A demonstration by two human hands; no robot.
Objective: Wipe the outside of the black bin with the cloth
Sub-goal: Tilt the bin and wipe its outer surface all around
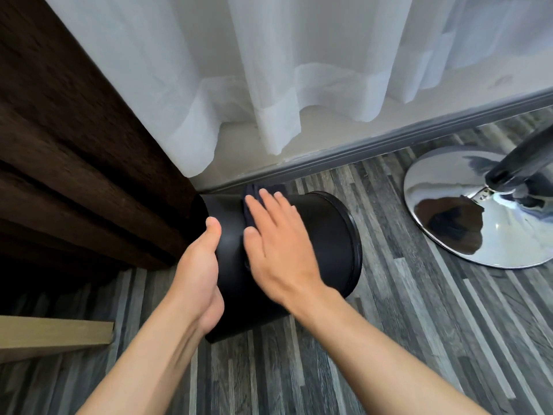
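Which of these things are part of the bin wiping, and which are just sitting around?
In the job: black bin, dark cloth, left hand, right hand.

Just there: white sheer curtain, brown curtain, chrome stool base, skirting board.

All we get of ourselves is two bare forearms and two hands, no sleeves anywhere down to the frame edge. Left hand [201,265] and right hand [276,250] wear no gloves, rings or watch. Nails are short and plain, and tendons show along the left wrist.
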